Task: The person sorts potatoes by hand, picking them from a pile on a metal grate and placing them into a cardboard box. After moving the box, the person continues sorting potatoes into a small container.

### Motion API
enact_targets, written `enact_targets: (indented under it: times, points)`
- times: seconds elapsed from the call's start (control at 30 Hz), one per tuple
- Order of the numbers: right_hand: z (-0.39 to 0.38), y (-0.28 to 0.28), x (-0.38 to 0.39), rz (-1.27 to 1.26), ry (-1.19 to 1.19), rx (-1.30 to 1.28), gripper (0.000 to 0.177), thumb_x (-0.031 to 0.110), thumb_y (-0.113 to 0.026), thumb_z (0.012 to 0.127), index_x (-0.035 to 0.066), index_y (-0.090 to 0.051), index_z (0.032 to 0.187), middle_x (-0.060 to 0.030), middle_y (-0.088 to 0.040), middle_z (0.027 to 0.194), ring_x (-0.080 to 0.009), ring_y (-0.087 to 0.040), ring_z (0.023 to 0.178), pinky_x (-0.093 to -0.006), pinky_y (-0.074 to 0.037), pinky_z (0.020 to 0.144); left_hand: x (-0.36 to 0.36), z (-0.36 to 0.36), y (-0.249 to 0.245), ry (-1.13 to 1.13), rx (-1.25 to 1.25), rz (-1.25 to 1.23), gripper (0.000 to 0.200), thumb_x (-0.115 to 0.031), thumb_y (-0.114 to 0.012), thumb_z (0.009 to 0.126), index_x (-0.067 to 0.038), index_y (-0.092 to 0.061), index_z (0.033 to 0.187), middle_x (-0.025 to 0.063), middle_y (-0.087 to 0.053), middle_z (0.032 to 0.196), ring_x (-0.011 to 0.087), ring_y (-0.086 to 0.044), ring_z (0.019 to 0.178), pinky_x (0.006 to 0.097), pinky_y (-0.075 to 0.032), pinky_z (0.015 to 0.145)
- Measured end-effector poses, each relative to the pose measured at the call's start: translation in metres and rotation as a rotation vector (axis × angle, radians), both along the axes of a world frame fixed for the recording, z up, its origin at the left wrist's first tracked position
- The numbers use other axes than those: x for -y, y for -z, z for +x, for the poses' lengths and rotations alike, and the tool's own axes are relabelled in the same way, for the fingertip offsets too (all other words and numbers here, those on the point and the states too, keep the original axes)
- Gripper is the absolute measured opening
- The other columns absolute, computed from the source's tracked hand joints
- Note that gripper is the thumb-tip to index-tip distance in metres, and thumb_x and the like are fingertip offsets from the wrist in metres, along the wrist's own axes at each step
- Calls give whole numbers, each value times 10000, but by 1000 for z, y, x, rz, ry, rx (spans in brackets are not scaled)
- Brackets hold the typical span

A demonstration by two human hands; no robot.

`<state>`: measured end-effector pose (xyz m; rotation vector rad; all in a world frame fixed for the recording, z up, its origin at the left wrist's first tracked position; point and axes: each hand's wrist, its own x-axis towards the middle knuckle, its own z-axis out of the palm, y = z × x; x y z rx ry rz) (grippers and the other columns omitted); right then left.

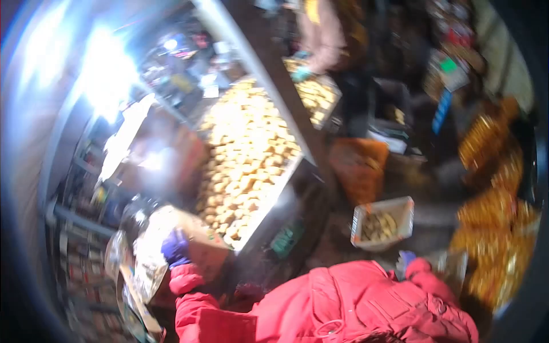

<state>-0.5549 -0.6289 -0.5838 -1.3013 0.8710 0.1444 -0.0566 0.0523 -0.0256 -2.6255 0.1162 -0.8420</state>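
My left hand (175,248), in a purple glove, lies at the edge of a cardboard box (209,246) with clear plastic (150,243) in it; motion blur hides its fingers. At the lower right, my right hand (406,260), also gloved in purple, shows only in part beside my red sleeve, just below a white basket (369,243) holding pale yellowish pieces. What it holds, if anything, cannot be made out. Between my hands and farther ahead, a large heap of round yellow items (246,154) fills a long bin.
Another person's gloved hand (301,73) is over a second tray of yellow items (315,97) at the top. An orange crate or bag (359,168) stands behind the basket. Orange-yellow filled bags (494,240) are stacked at the right. A dark post slants across the middle.
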Motion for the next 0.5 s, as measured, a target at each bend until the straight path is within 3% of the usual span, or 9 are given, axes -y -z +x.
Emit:
enact_targets:
  times: [0.03,0.1,0.2,0.23,0.3,0.4,0.5]
  points:
    - [15,-4,13,312,304,-317,529,391,-721,894,114,-594,1326,-213,-672,1174,-447,-673,1013,-593,-557,758,22,-11,-11,11,19,7,381,-408,-603,984,-77,-725,1127,175,-724,811,360,-698,718,493,-558,683]
    - [46,-67,5,210,331,-411,562,438,-654,958,147,-524,1421,-207,-592,1325,-474,-648,1100,-619,-556,796,18,-11,-7,46,37,-67,396,-420,-632,963,-72,-722,1128,156,-725,832,346,-692,749,477,-553,722]
    - [96,-98,8,195,159,-435,666,454,-632,957,152,-435,1517,-225,-521,1453,-497,-634,1133,-637,-547,856,25,-20,-14,125,72,-112,390,-404,-667,943,-49,-710,1098,166,-710,880,346,-677,825,465,-541,770]
    - [110,-40,25,297,154,-401,648,453,-639,950,157,-479,1504,-212,-560,1433,-492,-660,1077,-615,-549,867,28,-22,-17,151,83,-114,389,-401,-674,939,-44,-707,1091,171,-706,885,348,-676,840,463,-539,776]
    - [172,-92,9,136,-99,-319,567,433,-643,951,141,-556,1428,-191,-631,1346,-466,-691,1012,-563,-563,864,43,-33,-32,234,168,-98,326,-315,-699,932,-17,-690,1062,166,-685,896,351,-665,870,481,-535,794]
    - [251,-125,-16,96,-226,-244,440,395,-662,960,126,-596,1302,-156,-664,1213,-411,-708,958,-520,-590,808,54,-38,-43,397,322,-78,221,-202,-705,931,-5,-682,1030,155,-672,907,358,-659,866,494,-544,814]
    - [322,-148,-37,72,-342,-244,392,373,-691,962,138,-611,1265,-115,-670,1122,-360,-704,888,-485,-607,772,51,-45,-30,243,235,-294,249,-231,-724,939,-18,-719,1066,148,-725,977,372,-691,957,501,-540,887]
